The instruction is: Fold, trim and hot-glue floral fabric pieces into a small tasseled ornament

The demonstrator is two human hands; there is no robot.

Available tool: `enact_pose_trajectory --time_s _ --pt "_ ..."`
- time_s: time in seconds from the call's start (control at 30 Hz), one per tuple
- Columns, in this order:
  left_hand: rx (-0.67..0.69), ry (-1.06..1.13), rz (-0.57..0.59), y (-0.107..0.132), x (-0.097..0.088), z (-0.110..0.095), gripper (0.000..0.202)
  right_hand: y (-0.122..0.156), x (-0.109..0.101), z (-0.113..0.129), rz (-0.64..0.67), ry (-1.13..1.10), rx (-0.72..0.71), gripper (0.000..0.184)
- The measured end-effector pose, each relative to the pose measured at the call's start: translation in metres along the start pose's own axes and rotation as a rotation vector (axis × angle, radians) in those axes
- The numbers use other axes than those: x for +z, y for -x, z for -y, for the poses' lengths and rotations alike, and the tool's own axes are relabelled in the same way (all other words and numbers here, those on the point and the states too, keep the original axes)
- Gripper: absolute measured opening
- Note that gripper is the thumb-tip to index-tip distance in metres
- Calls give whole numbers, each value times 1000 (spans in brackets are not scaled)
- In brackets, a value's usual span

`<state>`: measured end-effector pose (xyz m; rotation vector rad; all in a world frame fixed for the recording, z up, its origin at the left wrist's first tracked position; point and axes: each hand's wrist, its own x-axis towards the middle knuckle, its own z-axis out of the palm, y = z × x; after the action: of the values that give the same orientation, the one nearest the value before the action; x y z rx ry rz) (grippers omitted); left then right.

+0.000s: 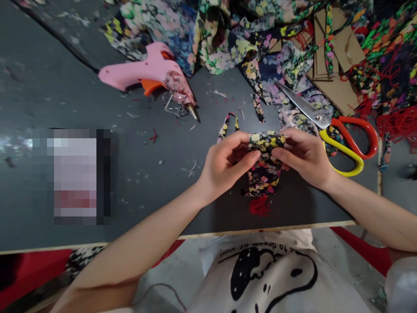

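Between my two hands is a small rectangular piece of dark floral fabric (264,174), held up by its top part. My left hand (228,158) pinches its left side, the thumb lying on the front. On the right side my right hand (301,154) pinches it the same way. A narrow floral strip (224,126) loops up behind my left hand. Below the fabric's lower edge shows a red thread tassel (259,206); whether it is attached I cannot tell. Scissors (321,117) with red and yellow handles lie just beyond my right hand.
A pink glue gun (143,71) lies at the upper left, its cord running to the top left corner. Floral cloth (215,34) is heaped along the back. Cardboard pieces (348,48) and red threads (397,124) lie at right. A blurred-out rectangular object (74,174) sits at left.
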<state>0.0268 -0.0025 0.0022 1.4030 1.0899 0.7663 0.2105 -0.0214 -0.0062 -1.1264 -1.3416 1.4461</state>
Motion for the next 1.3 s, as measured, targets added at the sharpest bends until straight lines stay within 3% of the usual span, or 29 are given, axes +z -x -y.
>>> enact_pose_trajectory --time_s 0.13,0.3,0.63,0.77,0.87,1.1,1.3 --pt "-3 -4 4 0 0 0 11 5 -4 -2 -62 206 -139 29" --pt "39 7 20 0 1 3 11 6 -5 0 -124 323 -332 20" --pt "-31 31 75 2 -1 7 19 7 -4 1 -153 486 -495 14" --pt "5 19 15 4 -1 11 31 8 -5 3 -140 539 -498 11" --pt "106 -30 -46 6 -1 13 43 9 -7 3 -135 578 -483 9" --pt "284 -264 -20 8 -2 6 19 11 -13 0 -38 502 -437 18" --pt "443 -314 -104 8 -3 4 18 14 -8 -3 -85 329 -372 45"
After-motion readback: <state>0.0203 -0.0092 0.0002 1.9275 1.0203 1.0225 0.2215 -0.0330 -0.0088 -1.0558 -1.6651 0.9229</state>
